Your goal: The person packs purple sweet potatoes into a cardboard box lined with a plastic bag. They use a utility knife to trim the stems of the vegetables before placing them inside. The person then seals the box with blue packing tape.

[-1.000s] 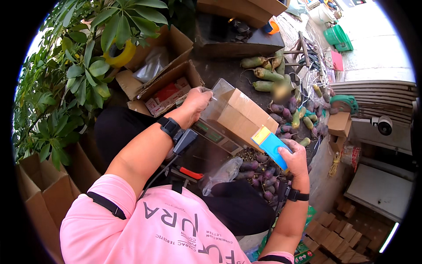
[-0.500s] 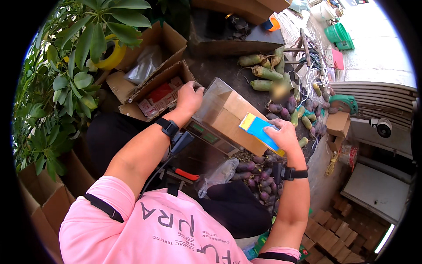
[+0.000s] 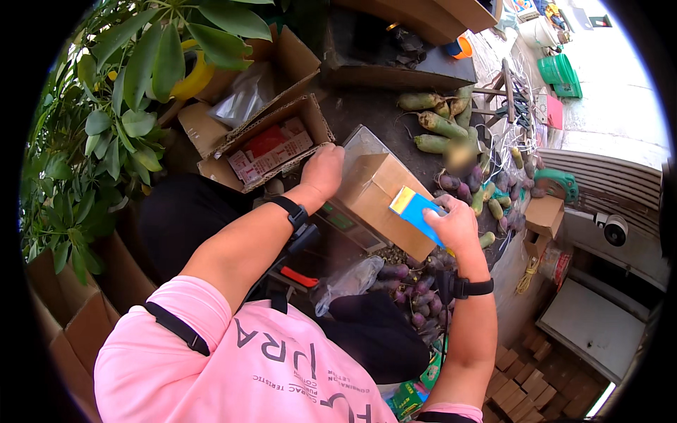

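Note:
My right hand [image 3: 453, 224] grips a flat blue-and-yellow box [image 3: 417, 211] by its near end, thumb on top. That box rests over the upper face of a closed brown cardboard box [image 3: 377, 187]. The cardboard box stands on a weighing scale [image 3: 340, 220] with a small display. My left hand [image 3: 324, 171] is closed, fingers curled, between the scale and the rim of an open carton [image 3: 315, 115]. What its fingers hold, if anything, is hidden. Inside the open carton lie red-and-white packets [image 3: 271, 149].
Long green radishes [image 3: 441, 125] and purple root vegetables [image 3: 416, 296] lie beyond and right of the scale. A carton with clear plastic [image 3: 247, 95] stands at far left beside a leafy plant [image 3: 106, 134]. Near my legs are a red handle [image 3: 299, 276] and a plastic bag [image 3: 349, 282].
My left hand has shifted right in the picture, and its thumb no longer shows over the carton's rim. My right hand keeps the blue-and-yellow box. The whole view has shifted slightly.

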Action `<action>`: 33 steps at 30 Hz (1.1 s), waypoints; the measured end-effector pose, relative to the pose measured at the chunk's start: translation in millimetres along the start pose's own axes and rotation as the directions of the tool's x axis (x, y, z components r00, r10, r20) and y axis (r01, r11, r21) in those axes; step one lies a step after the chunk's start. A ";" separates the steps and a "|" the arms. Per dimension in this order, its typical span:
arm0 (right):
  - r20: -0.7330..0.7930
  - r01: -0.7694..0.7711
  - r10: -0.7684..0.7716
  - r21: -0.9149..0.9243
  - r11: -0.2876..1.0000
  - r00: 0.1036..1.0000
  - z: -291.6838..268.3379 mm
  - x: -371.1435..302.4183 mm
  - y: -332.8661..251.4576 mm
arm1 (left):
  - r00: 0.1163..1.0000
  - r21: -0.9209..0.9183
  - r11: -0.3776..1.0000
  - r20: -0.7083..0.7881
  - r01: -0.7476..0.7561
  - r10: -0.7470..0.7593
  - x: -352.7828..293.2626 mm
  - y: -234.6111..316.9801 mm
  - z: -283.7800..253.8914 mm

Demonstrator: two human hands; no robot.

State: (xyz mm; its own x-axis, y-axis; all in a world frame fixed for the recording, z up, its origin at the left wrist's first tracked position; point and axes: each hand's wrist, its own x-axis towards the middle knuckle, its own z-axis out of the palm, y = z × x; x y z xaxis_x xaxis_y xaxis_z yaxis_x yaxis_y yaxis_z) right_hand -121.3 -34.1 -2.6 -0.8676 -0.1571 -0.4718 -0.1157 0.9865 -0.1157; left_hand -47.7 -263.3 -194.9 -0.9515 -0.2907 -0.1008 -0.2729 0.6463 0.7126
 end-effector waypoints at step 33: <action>-0.043 0.106 -0.102 0.089 0.990 0.994 13.9 13.4 14.9 | 0.913 -0.764 0.566 0.070 0.309 -0.403 -14.4 17.8 45.0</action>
State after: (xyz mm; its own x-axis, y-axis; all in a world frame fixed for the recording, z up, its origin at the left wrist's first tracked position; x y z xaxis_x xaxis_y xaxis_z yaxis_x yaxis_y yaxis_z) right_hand -127.9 -22.1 -22.9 -0.8714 -0.2550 -0.4192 -0.1632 0.9563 -0.2424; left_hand -45.2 -215.8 -212.0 -0.7685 -0.4760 -0.4276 -0.3397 -0.2628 0.9031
